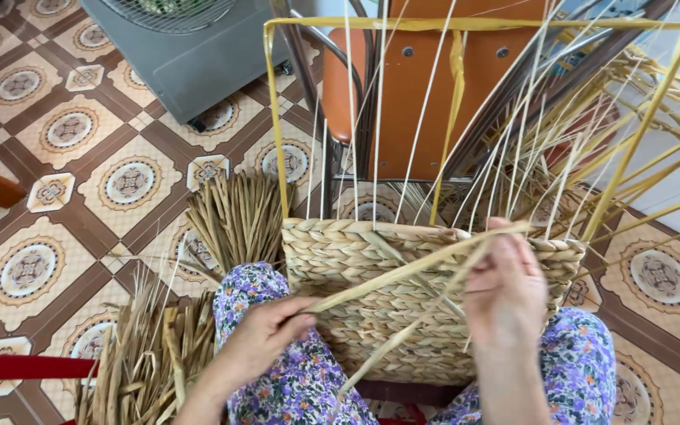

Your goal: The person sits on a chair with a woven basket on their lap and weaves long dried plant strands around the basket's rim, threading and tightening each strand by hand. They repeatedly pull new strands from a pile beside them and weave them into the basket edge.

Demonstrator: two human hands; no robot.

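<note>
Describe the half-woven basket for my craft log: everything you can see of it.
The basket is a tan panel of braided dried-grass rows, woven partway up a yellow frame. Thin pale uprights rise bare above the weave. It stands upright on the person's lap. The right hand grips strands at its top edge; the left hand pulls a flat strand across its face.

Left hand [265, 334] sits low over the lap, fingers pinched together, forearm angled in from bottom left. Right hand [505, 287] is raised higher, fingers curled closed, back facing up.
</note>
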